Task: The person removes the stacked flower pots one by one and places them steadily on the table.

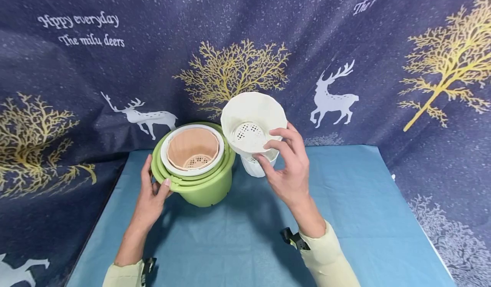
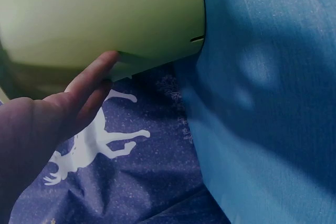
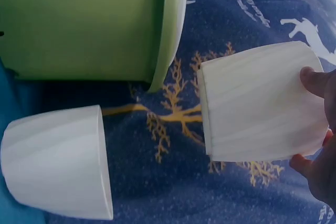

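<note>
My right hand (image 1: 288,170) pinches the rim of a white flower pot (image 1: 255,108), thumb outside and fingers over the edge. Holes dot its bottom. Beneath it a second white pot (image 1: 253,168) stands upright on the table; a gap separates the two in the right wrist view. At the left is a large green pot (image 1: 209,193) with more green rims nested inside. Within those sit a white pot (image 1: 164,154) and a salmon-pink pot (image 1: 192,147). My left hand (image 1: 152,199) grips the green pot's left side, thumb on the rim, fingers against the outer wall (image 2: 105,19).
A blue cloth (image 1: 353,202) covers the table. Behind it hangs a dark blue curtain (image 1: 245,18) printed with white deer and golden trees. Black straps (image 1: 294,239) circle both wrists.
</note>
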Tool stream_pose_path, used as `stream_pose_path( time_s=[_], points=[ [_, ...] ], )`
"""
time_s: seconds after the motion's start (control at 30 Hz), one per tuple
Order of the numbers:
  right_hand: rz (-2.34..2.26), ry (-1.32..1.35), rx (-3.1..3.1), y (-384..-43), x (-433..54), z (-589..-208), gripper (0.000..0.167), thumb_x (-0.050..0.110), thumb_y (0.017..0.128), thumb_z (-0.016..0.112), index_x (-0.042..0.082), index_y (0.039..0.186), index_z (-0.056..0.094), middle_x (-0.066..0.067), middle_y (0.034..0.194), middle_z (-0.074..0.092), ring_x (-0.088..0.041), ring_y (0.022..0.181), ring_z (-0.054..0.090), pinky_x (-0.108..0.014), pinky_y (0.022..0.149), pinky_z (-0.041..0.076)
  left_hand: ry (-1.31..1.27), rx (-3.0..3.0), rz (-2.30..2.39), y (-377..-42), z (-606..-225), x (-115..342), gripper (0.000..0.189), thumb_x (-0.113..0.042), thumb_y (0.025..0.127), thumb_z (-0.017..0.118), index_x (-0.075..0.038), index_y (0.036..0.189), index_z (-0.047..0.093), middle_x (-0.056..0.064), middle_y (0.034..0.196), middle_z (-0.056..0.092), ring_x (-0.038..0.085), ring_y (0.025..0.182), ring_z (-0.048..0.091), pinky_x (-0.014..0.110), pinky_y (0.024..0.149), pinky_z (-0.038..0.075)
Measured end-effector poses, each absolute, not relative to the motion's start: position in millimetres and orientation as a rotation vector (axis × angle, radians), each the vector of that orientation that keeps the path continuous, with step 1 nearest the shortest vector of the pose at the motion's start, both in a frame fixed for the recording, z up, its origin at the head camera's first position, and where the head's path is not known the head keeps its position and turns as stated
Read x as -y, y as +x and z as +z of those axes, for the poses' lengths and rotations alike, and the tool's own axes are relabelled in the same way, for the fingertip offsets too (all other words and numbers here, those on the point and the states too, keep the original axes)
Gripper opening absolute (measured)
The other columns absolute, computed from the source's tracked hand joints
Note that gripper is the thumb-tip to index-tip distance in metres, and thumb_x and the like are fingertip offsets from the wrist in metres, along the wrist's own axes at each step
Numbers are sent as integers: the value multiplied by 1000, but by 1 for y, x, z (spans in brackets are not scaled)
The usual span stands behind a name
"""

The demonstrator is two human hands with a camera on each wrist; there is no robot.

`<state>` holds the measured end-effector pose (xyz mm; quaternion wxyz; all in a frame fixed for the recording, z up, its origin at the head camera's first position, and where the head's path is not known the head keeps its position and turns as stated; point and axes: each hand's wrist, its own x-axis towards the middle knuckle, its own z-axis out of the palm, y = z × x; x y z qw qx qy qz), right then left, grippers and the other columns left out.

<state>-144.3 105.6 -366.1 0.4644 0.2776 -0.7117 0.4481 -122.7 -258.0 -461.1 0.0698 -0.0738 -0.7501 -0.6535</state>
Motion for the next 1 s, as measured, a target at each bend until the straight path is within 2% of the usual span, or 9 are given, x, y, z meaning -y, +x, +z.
stream_pose_path(
  time_s=[0.13, 0.3, 0.43, 0.67, 0.83, 1.0],
  points=[
    [1079, 656, 1727, -146, -114, -368, 28, 24, 93, 85, -1, 93, 71, -24, 122, 66, -49, 131, 56, -57, 120, 41, -232, 2251, -1965, -123, -460, 259, 80, -10, 114, 46, -37, 171, -4, 21, 173, 1, -6, 123, 56, 17, 89, 58],
    [1068, 620, 1731, -146, -122, -371, 23, 12, 83, 90, 0, 92, 73, -25, 121, 66, -47, 126, 59, -58, 121, 38, -223, 2236, -1981, -124, -459, 259, 80, -10, 114, 46, -38, 171, -3, 21, 173, 0, -5, 124, 55, 16, 89, 58],
    [1068, 591, 1718, -146, -128, -376, 24, 5, 77, 92, -2, 89, 72, -27, 118, 67, -50, 121, 60, -61, 120, 37, -215, 2248, -1970, -124, -460, 259, 80, -10, 114, 46, -38, 171, -3, 21, 173, 1, -5, 124, 55, 17, 89, 58],
    [1054, 544, 1717, -137, -133, -374, 26, -6, 71, 92, -7, 86, 70, -33, 113, 65, -54, 112, 60, -60, 122, 35, -210, 2261, -1948, -123, -460, 258, 80, -10, 114, 46, -37, 171, -3, 22, 173, 4, -5, 123, 56, 17, 88, 59],
    [1065, 511, 1717, -128, -136, -367, 28, -14, 68, 89, -9, 86, 69, -35, 112, 64, -59, 119, 56, -61, 120, 38, -234, 2241, -1978, -124, -460, 258, 80, -10, 114, 46, -37, 171, -4, 21, 173, 1, -5, 124, 56, 17, 89, 58],
    [1088, 462, 1722, -126, -142, -371, 27, -17, 69, 88, -10, 87, 69, -35, 114, 63, -59, 128, 52, -50, 118, 44, -235, 2243, -1978, -124, -460, 257, 80, -10, 114, 46, -38, 171, -4, 21, 173, 1, -6, 124, 56, 17, 89, 58]
  ],
)
